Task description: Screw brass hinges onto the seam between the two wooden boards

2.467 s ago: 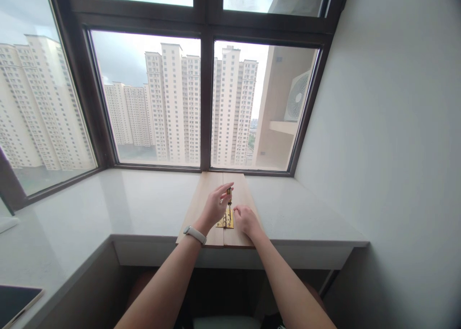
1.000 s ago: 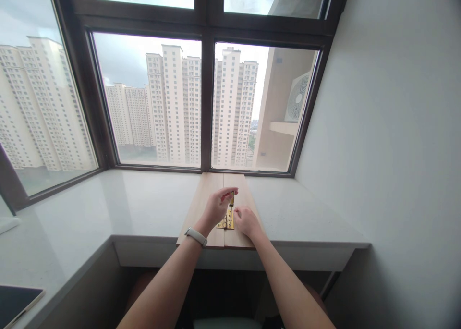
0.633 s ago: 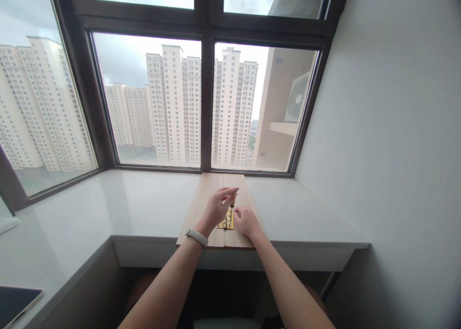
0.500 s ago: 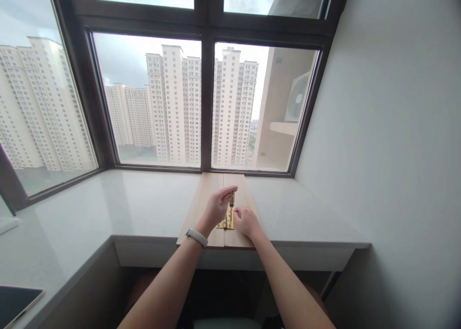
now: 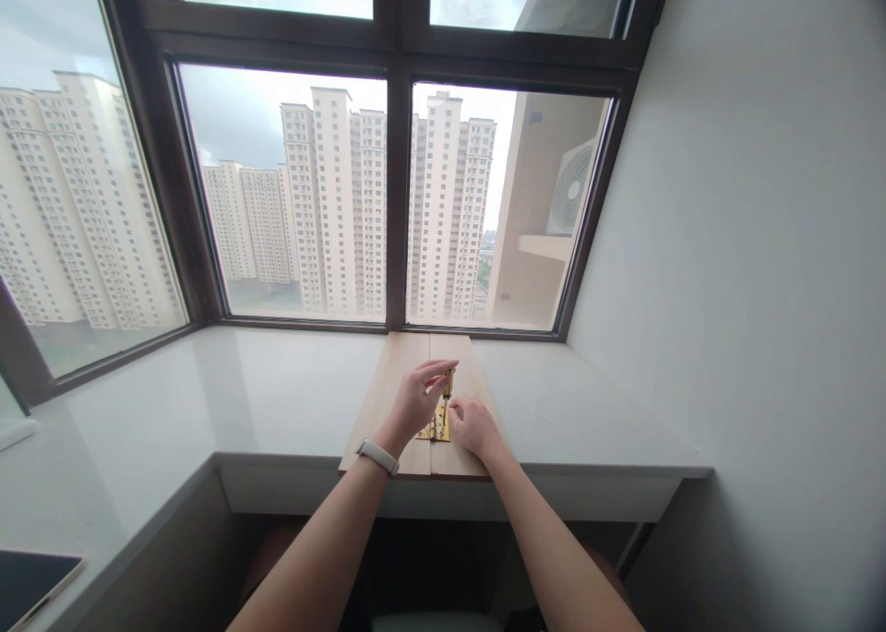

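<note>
A screwdriver [image 5: 448,385] with a yellow and black handle stands nearly upright, its thin shaft pointing down at a brass-coloured hinge [image 5: 442,429]. My left hand [image 5: 416,401] is closed around the handle with thumb and fingers, one finger reaching over its top. The hinge lies across the seam of two pale wooden boards [image 5: 401,378] set side by side. Close by the hinge's right side, my right hand [image 5: 475,423] rests on the right board with its fingers curled in beside the shaft. What those fingers pinch, if anything, is hidden.
The boards lie on a white counter [image 5: 291,392] and reach back to a dark window frame [image 5: 394,198]. A white wall [image 5: 734,244] rises at the right. A dark flat device [image 5: 34,581] sits at the lower left corner.
The fingers of my left hand have shifted slightly around the screwdriver handle, and its top leans a little more to the right. My right hand has stayed in place.
</note>
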Demonstrator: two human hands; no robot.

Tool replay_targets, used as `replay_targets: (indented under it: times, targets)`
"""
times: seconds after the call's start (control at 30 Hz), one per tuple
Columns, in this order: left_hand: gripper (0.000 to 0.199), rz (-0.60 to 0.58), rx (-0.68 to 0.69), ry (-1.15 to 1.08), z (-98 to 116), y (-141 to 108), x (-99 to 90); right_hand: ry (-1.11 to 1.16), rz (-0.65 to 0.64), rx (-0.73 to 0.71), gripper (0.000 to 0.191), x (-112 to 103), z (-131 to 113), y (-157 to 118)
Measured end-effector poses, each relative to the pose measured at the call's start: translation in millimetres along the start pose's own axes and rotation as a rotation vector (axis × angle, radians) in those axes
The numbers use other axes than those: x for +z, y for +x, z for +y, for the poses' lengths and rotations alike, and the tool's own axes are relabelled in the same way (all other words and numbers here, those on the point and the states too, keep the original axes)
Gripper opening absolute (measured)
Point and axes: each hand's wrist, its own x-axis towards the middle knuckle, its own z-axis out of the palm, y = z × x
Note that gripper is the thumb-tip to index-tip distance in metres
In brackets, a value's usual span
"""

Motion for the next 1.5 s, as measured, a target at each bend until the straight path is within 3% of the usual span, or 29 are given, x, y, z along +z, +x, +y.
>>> replay_targets:
  times: [0.97,1.2,1.5]
  targets:
    - [0.023,0.061,-0.011,0.047,3.0,-0.2,-0.5,0.003,-0.004,0.008,0.021,0.2,1.1,0.4]
    - [0.033,-0.02,0.034,0.053,3.8,-1.3,0.5,0.018,0.005,-0.002,0.021,1.4,2.6,0.6]
    - [0.031,0.001,-0.021,0.016,3.3,-1.1,-0.3,0.021,0.012,-0.005,0.02,4.5,5.8,1.7]
